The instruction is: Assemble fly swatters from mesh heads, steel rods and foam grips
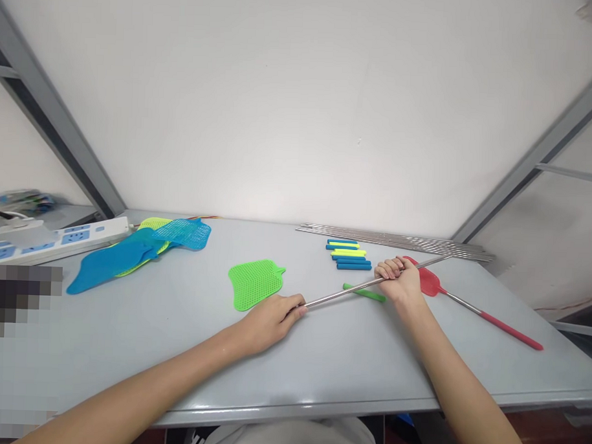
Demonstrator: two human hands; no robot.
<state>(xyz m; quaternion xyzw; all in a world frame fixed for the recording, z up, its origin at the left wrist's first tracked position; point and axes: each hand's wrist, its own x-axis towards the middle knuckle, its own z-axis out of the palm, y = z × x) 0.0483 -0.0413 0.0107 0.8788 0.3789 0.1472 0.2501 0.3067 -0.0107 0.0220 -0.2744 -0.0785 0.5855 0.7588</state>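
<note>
A thin metal rod [344,292] slants across in front of me, held at both ends of its middle stretch. My left hand [273,315] pinches its left end, while my right hand [398,280] wraps round it farther right. Just behind my left hand lies a bright green fly swatter head [256,282] with a short socket. Under the rod rests a green handle sleeve [364,293]. Beside my right hand is a red fly swatter [430,283] with a metal shaft and red grip, its head partly hidden by that hand.
Blue and yellow swatter heads [124,255] are piled at the left. Several blue and yellow sleeves [350,255] lie in a stack near the back. A bundle of metal rods [397,240] runs along the wall. A white power strip [96,233] sits at the far left of the grey table [291,371].
</note>
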